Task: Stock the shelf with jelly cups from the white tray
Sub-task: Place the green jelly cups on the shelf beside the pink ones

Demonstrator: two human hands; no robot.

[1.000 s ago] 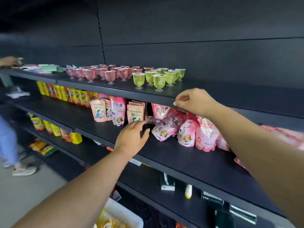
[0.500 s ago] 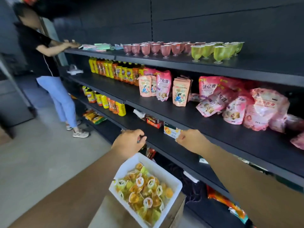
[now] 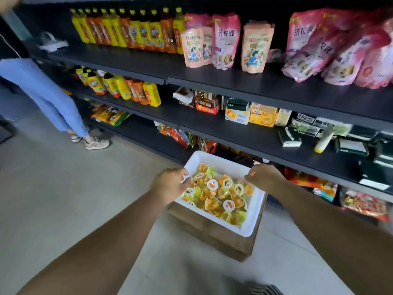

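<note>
The white tray [image 3: 256,216] sits on a brown box [image 3: 214,237] on the floor, just in front of the dark shelf [image 3: 244,81], and is heaped with orange and yellow jelly cups [image 3: 219,194]. The left hand [image 3: 170,185] curls its fingers over the tray's near-left rim. The right hand [image 3: 262,175] hovers at the far rim with fingers bent, seemingly gripping nothing, though blur obscures them

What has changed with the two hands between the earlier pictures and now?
Both hands came down from the shelves to the white tray. The left hand now curls over its left rim; the right hand is at the far right rim, its hold unclear. The jelly cups remain in the tray, which stays on the brown box.
</note>
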